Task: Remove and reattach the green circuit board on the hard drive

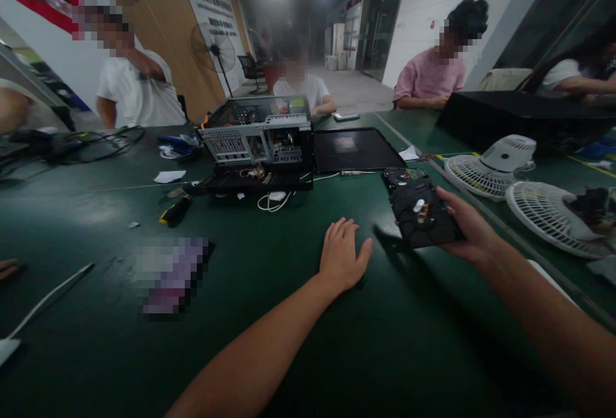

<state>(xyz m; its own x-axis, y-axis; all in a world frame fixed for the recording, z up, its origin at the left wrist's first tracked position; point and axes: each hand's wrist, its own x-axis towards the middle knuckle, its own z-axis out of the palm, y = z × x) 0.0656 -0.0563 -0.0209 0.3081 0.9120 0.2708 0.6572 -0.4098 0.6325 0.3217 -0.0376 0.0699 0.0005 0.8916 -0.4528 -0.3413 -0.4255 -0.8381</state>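
Note:
My right hand [464,222] grips a black hard drive [423,216] by its right edge and holds it raised above the green table. A small white piece and a copper-coloured part show on the drive's upper face. Behind it, partly hidden, another dark drive with a green circuit board [407,175] lies on the table. My left hand [342,254] rests palm down on the tabletop, fingers stretched out, holding nothing. Beyond my hands stands an opened computer case [260,142], with a black side panel [359,150] lying flat to its right.
A yellow-and-black screwdriver [174,210] and a blurred purple item [176,277] lie to the left. White fan parts [481,171] and a large black box [520,113] are on the right. A white cable [274,203] lies before the case. Several people sit around the table.

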